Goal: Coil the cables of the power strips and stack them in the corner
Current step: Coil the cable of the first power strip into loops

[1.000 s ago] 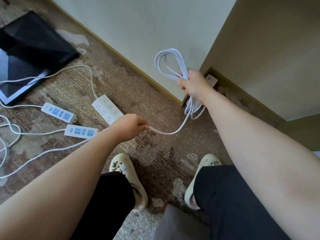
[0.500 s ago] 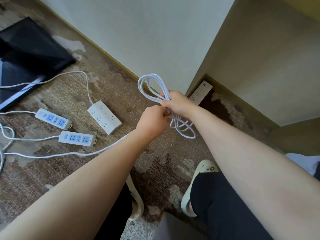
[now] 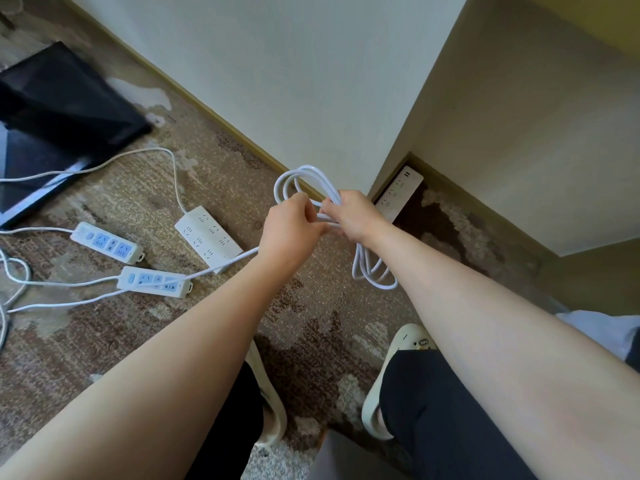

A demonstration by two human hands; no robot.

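Observation:
My right hand (image 3: 351,214) grips a coil of white cable (image 3: 372,271), with loops sticking up above my fist and hanging below it. My left hand (image 3: 289,233) touches the right one and pinches the same cable, whose free length (image 3: 221,264) trails left across the carpet. A white power strip (image 3: 398,198) lies in the corner behind my right hand. Three more strips lie on the carpet to the left: a wide white one (image 3: 207,239) and two narrow ones with blue sockets (image 3: 107,242) (image 3: 154,281).
A black flat panel (image 3: 59,109) lies on the floor at the far left. Loose white cables (image 3: 14,271) curl at the left edge. Walls with a baseboard (image 3: 221,119) meet at the corner. My feet in cream clogs (image 3: 398,362) stand below my arms.
My left hand has come up from the carpet to meet my right hand, bringing more cable to the coil. The coil and right hand moved left and nearer, uncovering the corner strip.

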